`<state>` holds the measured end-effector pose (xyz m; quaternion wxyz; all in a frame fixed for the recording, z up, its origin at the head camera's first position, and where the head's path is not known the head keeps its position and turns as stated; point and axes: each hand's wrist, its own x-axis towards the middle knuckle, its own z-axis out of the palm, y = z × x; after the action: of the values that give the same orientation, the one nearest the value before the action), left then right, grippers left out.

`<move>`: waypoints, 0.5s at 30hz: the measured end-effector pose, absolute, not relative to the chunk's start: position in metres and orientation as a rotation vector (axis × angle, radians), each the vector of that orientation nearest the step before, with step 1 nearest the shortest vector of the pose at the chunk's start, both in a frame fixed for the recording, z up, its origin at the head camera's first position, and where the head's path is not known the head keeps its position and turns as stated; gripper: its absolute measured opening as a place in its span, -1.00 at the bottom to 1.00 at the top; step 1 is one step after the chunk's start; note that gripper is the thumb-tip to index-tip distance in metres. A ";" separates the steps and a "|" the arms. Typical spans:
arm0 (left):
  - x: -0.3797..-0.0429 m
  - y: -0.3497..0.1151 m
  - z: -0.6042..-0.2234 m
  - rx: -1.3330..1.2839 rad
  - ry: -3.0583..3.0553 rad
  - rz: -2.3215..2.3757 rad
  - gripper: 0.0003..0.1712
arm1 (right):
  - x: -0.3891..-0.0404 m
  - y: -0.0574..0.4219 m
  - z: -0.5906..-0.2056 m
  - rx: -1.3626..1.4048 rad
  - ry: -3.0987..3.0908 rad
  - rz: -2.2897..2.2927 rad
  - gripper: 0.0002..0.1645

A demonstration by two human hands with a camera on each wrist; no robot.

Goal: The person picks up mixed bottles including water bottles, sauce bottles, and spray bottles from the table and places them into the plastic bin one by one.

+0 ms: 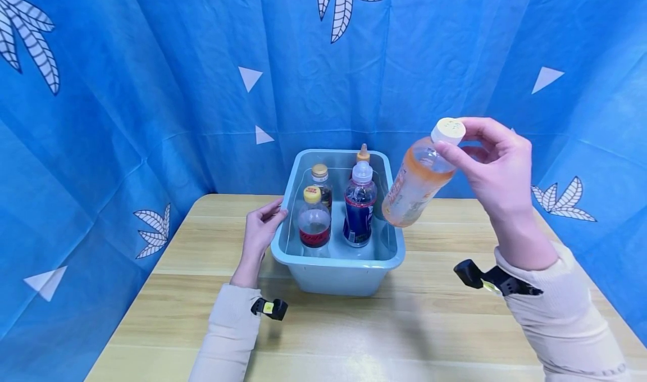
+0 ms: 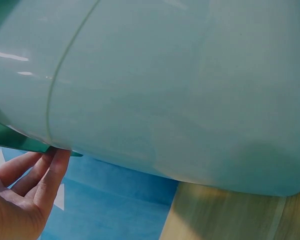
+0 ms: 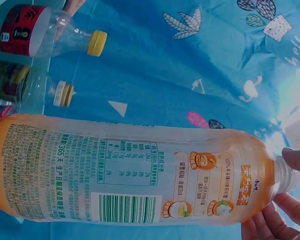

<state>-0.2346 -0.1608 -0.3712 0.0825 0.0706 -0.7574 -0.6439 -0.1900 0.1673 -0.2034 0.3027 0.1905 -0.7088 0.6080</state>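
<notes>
My right hand (image 1: pixel 497 166) pinches a clear plastic drink bottle (image 1: pixel 417 182) by its white cap and neck. The bottle hangs tilted above the right rim of a light blue plastic tub (image 1: pixel 336 278); its orange-tinted body and printed label show in the right wrist view. At the tub's left rim, my left hand (image 1: pixel 263 227) grips the edge. Inside the tub stand a yellow-capped bottle (image 1: pixel 314 224) with a red label, a gold-capped bottle (image 1: pixel 322 182) behind it, and a bottle with a dark blue label (image 1: pixel 360 210). An orange-topped bottle (image 1: pixel 363 154) is partly hidden behind the last.
The tub stands on a light wooden table (image 1: pixel 333 337). Blue curtain cloth (image 1: pixel 202 90) with white leaf and triangle prints hangs behind the table and along both sides.
</notes>
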 end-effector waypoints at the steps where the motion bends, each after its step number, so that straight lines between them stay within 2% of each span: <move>1: -0.235 -0.161 -0.371 0.210 -2.261 -1.923 -0.56 | -0.190 0.166 -0.204 0.508 -1.882 1.610 -0.66; 15: -0.236 -0.161 -0.372 0.219 -2.267 -1.928 -0.55 | -0.192 0.149 -0.210 0.532 -1.913 1.604 -0.68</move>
<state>-0.2364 -0.1612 -0.3719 0.0787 0.0731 -0.7574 -0.6440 -0.1925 0.1495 -0.2095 0.2903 0.1995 -0.7171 0.6014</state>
